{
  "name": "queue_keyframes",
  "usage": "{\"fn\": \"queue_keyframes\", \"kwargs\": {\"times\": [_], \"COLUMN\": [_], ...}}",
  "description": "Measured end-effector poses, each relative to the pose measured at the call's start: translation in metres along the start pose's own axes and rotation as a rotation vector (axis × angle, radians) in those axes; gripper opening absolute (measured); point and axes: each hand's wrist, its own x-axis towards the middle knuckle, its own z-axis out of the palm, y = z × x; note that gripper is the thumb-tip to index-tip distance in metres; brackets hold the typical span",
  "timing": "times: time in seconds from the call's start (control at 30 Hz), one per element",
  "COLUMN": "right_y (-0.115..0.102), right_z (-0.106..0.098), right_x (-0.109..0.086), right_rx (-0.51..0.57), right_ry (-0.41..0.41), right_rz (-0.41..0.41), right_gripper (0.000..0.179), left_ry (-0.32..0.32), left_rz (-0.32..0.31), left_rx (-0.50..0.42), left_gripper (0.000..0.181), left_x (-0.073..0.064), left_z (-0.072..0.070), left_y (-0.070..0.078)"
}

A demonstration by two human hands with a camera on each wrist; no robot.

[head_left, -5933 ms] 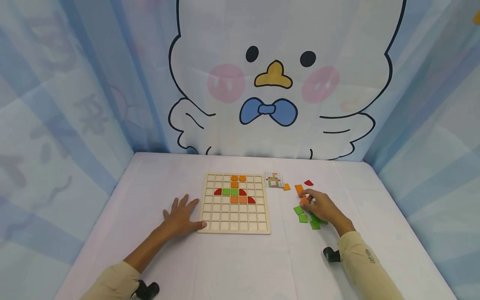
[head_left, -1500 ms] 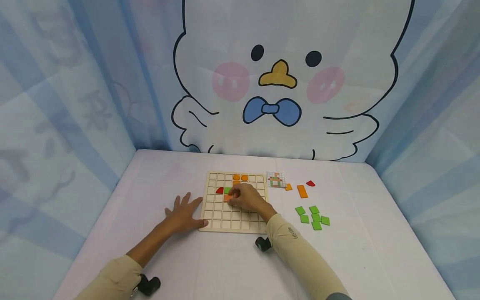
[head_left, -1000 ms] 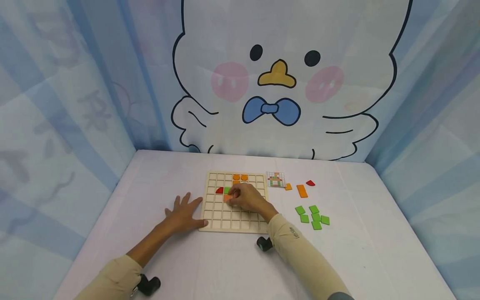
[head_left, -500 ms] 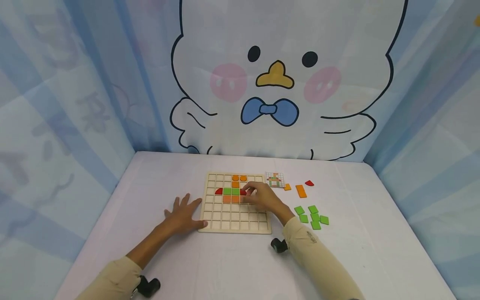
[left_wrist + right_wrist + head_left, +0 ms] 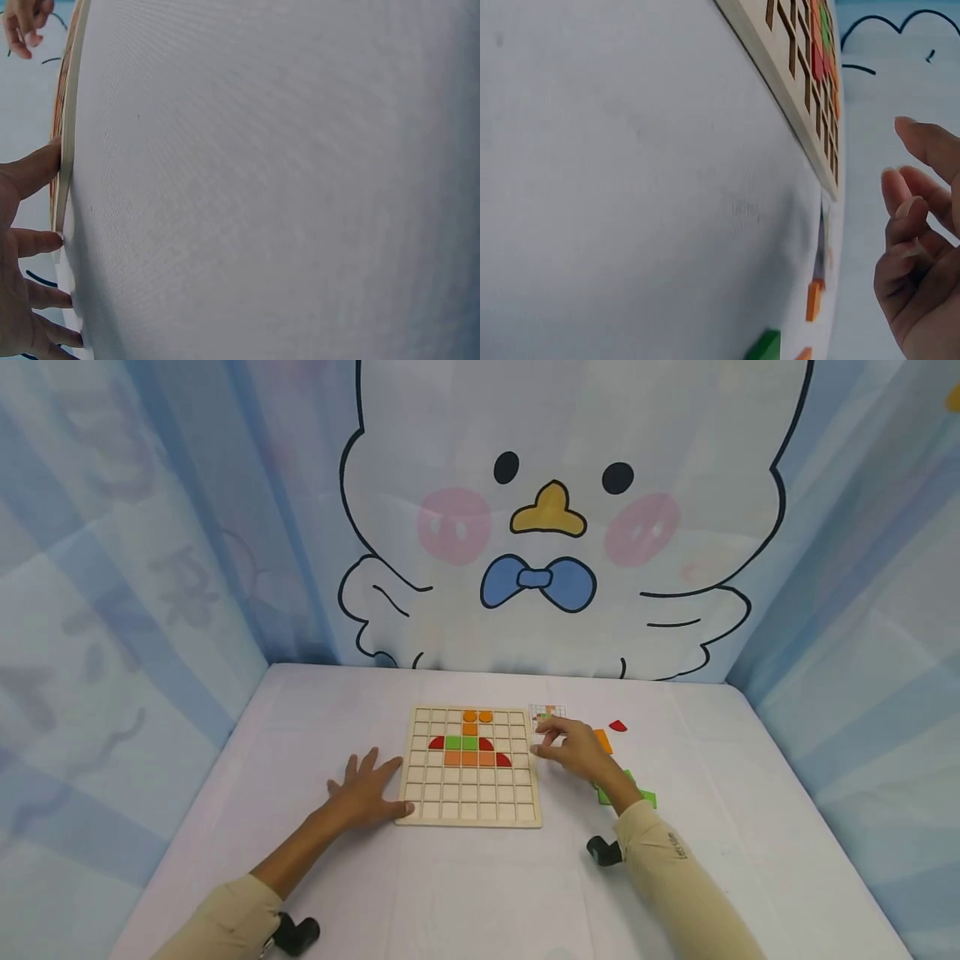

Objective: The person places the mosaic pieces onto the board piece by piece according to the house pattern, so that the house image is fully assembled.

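Observation:
A wooden grid board [image 5: 468, 793] lies on the table with coloured tiles in its cells. Two orange discs [image 5: 477, 717] sit at the top over an orange square. Below come green squares [image 5: 461, 743] flanked by red quarter-circles, then a row of three orange squares [image 5: 469, 758] with a red quarter-circle at its right end. My left hand [image 5: 363, 793] has its fingers spread on the cloth, the thumb on the board's near-left corner. Just beyond the right edge hovers my right hand [image 5: 576, 750], thumb and fingers loosely bent and apart, nothing between them.
A printed pattern card [image 5: 553, 708] lies partly under the right hand's outline. Loose pieces lie to the right: several green squares [image 5: 647, 797] partly hidden by the wrist, an orange rectangle [image 5: 603, 741], a red quarter-circle [image 5: 617, 726]. The right wrist view shows a small orange piece [image 5: 814, 301].
My right hand took an orange square from the loose pieces, set it at the left end of the orange row, then moved back right off the board. The left hand stayed put.

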Motion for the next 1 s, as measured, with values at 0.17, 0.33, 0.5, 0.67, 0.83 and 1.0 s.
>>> {"fn": "queue_keyframes", "kwargs": {"times": [0.17,0.33,0.5,0.67,0.83,1.0], "right_y": [0.017,0.033,0.048,0.059,0.063,0.065], "right_z": [-0.021,-0.039,-0.048,-0.052,-0.051,-0.046], "right_x": [-0.004,-0.006,-0.004,0.002,0.009,0.017], "right_rx": [0.027,0.018,0.003,-0.041,-0.082,-0.148], "right_ry": [0.004,0.005,-0.027,-0.060,-0.068,-0.066], "right_rz": [0.054,0.071,0.101,0.123,0.157,0.142], "right_gripper": [0.040,0.039,0.041,0.045,0.046,0.046], "left_ry": [0.002,0.005,0.010,0.015,0.015,0.013], "left_rz": [0.001,0.004,0.004,0.010,0.015,0.010], "left_rx": [-0.002,-0.003,0.002,0.004,0.004,0.006], "left_gripper": [0.086,0.086,0.086,0.086,0.086,0.086], "left_x": [0.001,0.001,0.001,0.001,0.001,0.000], "left_z": [0.000,0.000,0.001,0.001,0.002,0.002], "left_y": [0.000,-0.001,-0.002,-0.002,-0.001,0.000]}}
